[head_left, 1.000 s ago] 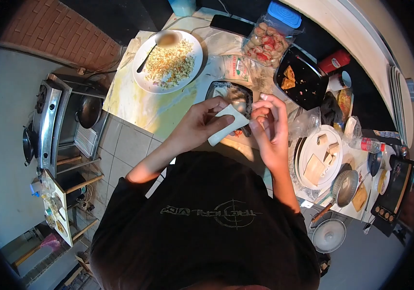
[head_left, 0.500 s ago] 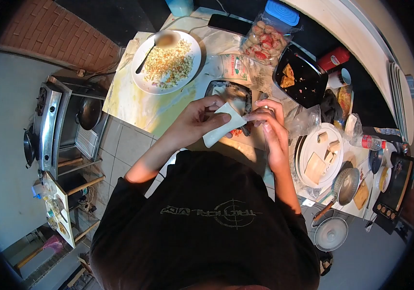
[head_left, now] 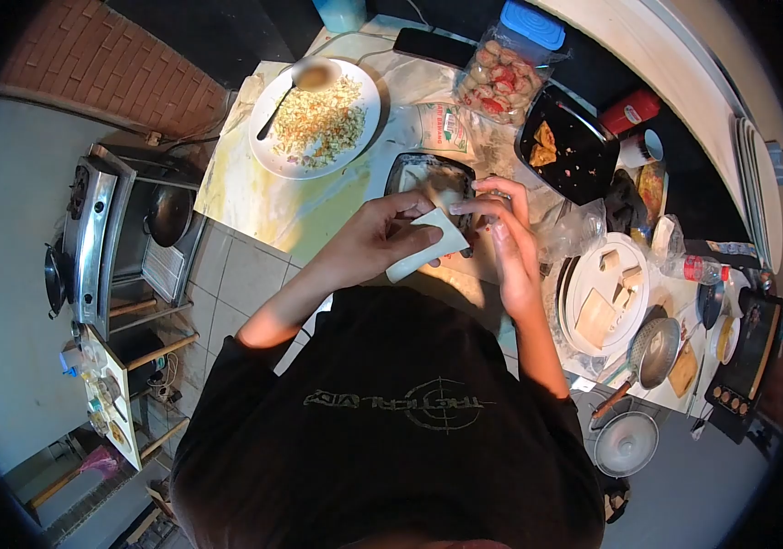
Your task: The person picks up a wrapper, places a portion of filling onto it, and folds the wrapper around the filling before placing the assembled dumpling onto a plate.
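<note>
Between the thumb and fingers of my left hand (head_left: 387, 238) is a pale, thin pastry wrapper (head_left: 433, 242), curved into a cone-like roll. My right hand (head_left: 510, 233) is just to the right of it, its fingers apart and loosely bent. One of its fingertips lies at the wrapper's upper right edge; whether it touches cannot be made out. Beyond both hands is a small black dish (head_left: 401, 166) with something whitish in it, partly covered by my fingers. A white plate (head_left: 259, 151) of chopped filling (head_left: 318, 123) with a spoon (head_left: 277, 112) stands farther left.
Cut wrapper pieces (head_left: 597, 316) lie on stacked plates (head_left: 573, 329) at the right. A black tray (head_left: 584, 156) holds some fried food. Behind it sits a bag of round items (head_left: 501, 82). A frying pan (head_left: 655, 352) and a bottle (head_left: 698, 268) are far right, a stove (head_left: 90, 229) left.
The wrapper has gone from flatter to more rolled and sits slightly lower. My right hand's fingers have shifted a little, now more spread beside its edge.
</note>
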Action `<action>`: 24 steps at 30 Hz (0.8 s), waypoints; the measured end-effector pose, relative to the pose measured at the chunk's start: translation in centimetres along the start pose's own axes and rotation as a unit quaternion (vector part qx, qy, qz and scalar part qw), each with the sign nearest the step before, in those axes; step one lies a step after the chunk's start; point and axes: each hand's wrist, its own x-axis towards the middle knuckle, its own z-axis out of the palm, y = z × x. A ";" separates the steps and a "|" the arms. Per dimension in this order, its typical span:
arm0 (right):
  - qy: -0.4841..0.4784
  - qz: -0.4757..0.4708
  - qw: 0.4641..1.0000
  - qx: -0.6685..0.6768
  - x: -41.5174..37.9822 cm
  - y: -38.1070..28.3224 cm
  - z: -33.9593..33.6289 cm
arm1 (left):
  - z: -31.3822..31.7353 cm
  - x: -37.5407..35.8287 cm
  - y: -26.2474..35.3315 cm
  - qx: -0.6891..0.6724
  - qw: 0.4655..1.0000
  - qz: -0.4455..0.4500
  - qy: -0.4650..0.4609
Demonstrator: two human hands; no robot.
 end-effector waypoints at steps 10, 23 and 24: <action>-0.013 -0.018 1.000 0.003 -0.4 0.8 -0.4 | -0.5 0.0 -0.6 -0.008 1.000 -0.005 0.008; 0.048 0.049 0.996 0.051 0.3 1.2 2.2 | 0.1 0.3 -1.0 0.205 0.977 0.007 0.059; 0.047 0.045 0.997 0.049 0.4 1.3 2.3 | 0.2 0.3 -1.0 0.210 0.976 0.004 0.055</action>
